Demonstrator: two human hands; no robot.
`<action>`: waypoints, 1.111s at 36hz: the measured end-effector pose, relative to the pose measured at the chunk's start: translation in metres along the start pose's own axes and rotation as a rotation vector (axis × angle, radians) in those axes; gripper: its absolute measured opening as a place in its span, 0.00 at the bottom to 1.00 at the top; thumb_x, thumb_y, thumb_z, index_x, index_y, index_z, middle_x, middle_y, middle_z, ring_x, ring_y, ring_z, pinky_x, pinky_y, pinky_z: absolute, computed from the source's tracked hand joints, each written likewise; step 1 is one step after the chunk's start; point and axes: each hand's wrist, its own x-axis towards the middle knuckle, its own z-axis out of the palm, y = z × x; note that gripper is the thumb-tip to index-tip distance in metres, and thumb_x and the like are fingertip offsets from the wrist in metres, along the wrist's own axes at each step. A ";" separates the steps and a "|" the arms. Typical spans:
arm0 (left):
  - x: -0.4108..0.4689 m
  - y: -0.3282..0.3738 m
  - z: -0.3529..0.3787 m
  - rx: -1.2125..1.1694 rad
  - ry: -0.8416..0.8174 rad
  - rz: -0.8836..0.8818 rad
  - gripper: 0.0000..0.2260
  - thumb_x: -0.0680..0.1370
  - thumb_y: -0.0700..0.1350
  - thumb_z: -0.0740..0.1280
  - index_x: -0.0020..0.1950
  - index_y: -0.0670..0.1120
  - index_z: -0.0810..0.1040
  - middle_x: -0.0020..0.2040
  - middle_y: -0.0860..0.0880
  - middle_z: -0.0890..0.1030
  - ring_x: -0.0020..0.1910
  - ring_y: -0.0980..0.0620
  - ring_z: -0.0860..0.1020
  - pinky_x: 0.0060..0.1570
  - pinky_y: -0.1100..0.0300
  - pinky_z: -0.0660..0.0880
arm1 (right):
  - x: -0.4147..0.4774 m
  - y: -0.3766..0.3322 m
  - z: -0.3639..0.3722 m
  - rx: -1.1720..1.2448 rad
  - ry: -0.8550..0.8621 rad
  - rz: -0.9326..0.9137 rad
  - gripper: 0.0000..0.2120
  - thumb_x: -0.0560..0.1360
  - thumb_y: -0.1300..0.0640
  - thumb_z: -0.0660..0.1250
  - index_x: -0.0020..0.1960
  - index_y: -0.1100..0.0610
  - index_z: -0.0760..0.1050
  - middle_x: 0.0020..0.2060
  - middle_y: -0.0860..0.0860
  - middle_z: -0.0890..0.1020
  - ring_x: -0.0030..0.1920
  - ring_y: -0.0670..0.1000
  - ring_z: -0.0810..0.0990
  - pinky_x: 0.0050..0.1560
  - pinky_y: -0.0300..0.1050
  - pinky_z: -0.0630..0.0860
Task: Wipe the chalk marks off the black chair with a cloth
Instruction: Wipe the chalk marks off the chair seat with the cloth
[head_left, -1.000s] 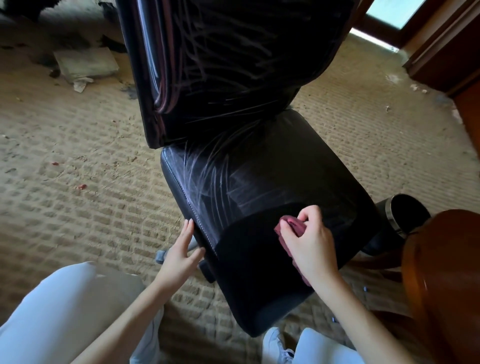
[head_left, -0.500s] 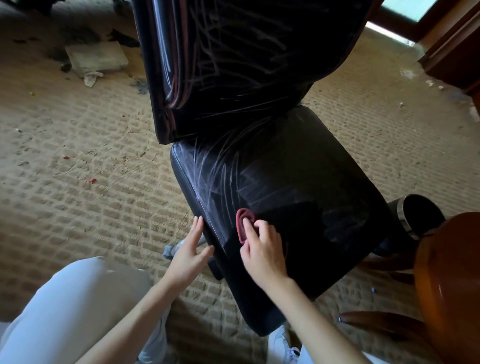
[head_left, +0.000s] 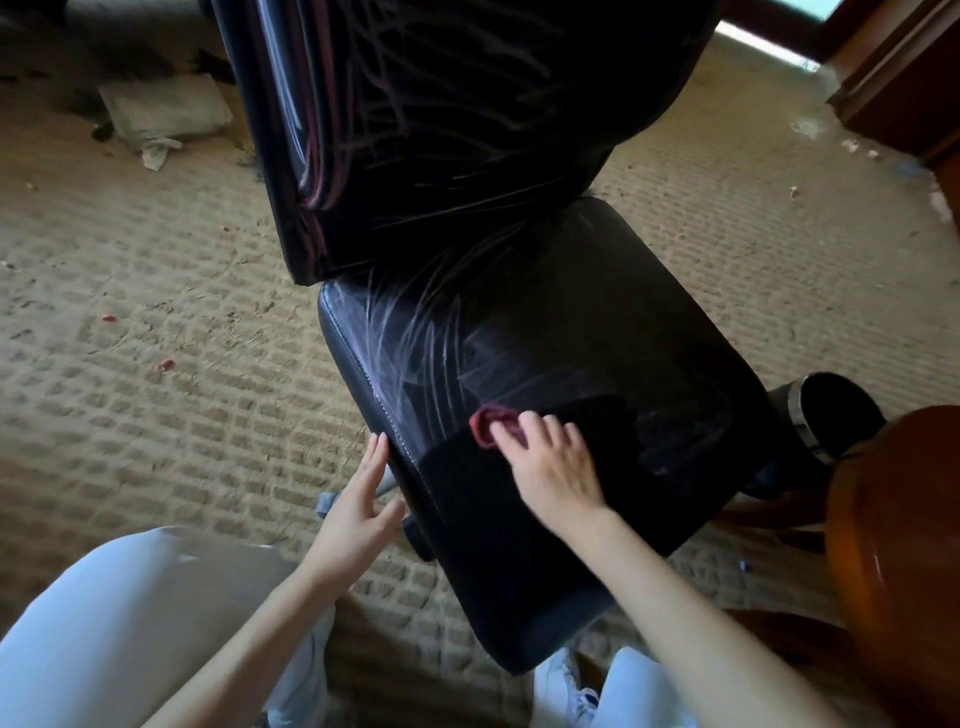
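Since 0.5 s ago, right hand (head_left: 553, 467) w/ the cloth (head_left: 491, 423) has slid a bit toward seat centre, away from the left seam; 1 s ago it was nearer the seat's right-front part. Left hand (head_left: 358, 506) has barely shifted, same spot by the seat's left edge.

Right hand: palm down on the black chair (head_left: 597, 374), fingers bent over the red cloth, pressing it flat to the seat; cloth bunched, poking out ahead of the fingertips. Left hand: released, fingers straight & together, resting against the seat's left side just below the stitched seam, gripping nothing.

Cloth sits at the border between a darker wiped patch (front of seat, under & near the right hand) & the chalk marks (head_left: 410, 343). White streaks fan across the rear-left of the seat; fainter smears to the right of the cloth. Backrest (head_left: 441, 130) carries pinkish & pale scribbles, upright behind the seat.

Chair stands on a tan woven carpet (head_left: 156, 389), w/ crumbs & small red bits on it. Grey slab w/ crumpled paper (head_left: 166, 111) lies far left on the floor. Brown wooden furniture (head_left: 898, 545) at right edge; dark round can (head_left: 836, 410) just beside the seat's right corner. Person's white trouser legs (head_left: 104, 623) at bottom, white shoe (head_left: 566, 691) under the seat front.
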 end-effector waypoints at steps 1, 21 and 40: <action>0.000 0.001 0.000 -0.002 -0.002 -0.007 0.31 0.79 0.36 0.60 0.78 0.53 0.51 0.76 0.61 0.49 0.75 0.64 0.49 0.74 0.50 0.57 | 0.003 0.018 0.003 -0.026 -0.026 0.073 0.19 0.72 0.59 0.56 0.57 0.52 0.80 0.43 0.56 0.76 0.38 0.58 0.73 0.36 0.49 0.71; -0.002 0.015 0.002 -0.171 0.049 -0.087 0.29 0.73 0.23 0.54 0.67 0.49 0.68 0.63 0.52 0.75 0.63 0.58 0.72 0.71 0.53 0.63 | 0.013 -0.092 -0.028 0.237 -0.048 -0.212 0.20 0.73 0.56 0.55 0.60 0.53 0.78 0.43 0.52 0.75 0.39 0.54 0.75 0.37 0.46 0.71; 0.002 0.005 0.000 -0.113 -0.015 -0.073 0.35 0.74 0.24 0.51 0.77 0.50 0.54 0.74 0.61 0.51 0.73 0.66 0.49 0.63 0.82 0.48 | 0.047 0.021 -0.010 0.206 -0.205 0.443 0.21 0.77 0.60 0.58 0.69 0.50 0.71 0.54 0.58 0.72 0.54 0.63 0.71 0.51 0.54 0.69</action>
